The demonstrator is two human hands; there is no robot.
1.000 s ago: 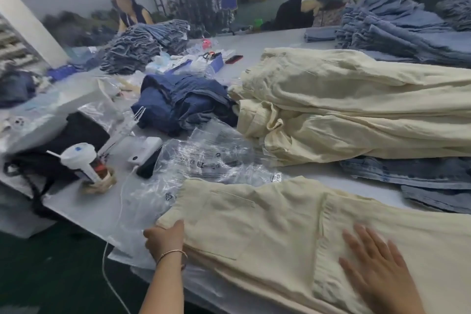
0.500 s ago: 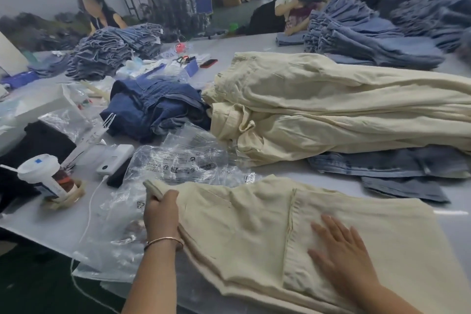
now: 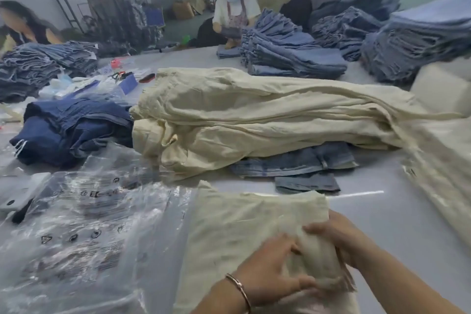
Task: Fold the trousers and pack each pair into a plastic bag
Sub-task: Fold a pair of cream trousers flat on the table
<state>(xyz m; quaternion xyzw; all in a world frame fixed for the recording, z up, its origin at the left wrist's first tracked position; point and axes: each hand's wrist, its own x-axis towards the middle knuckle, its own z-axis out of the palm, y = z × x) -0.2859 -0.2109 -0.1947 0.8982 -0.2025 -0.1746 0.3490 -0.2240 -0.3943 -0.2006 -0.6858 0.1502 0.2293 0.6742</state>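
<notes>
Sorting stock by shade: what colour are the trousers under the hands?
Pale cream, plain and unpatterned: the trousers show best in the head view.

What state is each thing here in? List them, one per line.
Cream trousers: partly folded, flat on the table, not bagged.
Left hand: grips the folded end.
Right hand: grips the same fold.
Plastic bags: lying flat, empty.
Cream pile: unfolded, heaped.
Dark blue garments: crumpled heap.
Jeans stacks: folded, stacked.
</notes>
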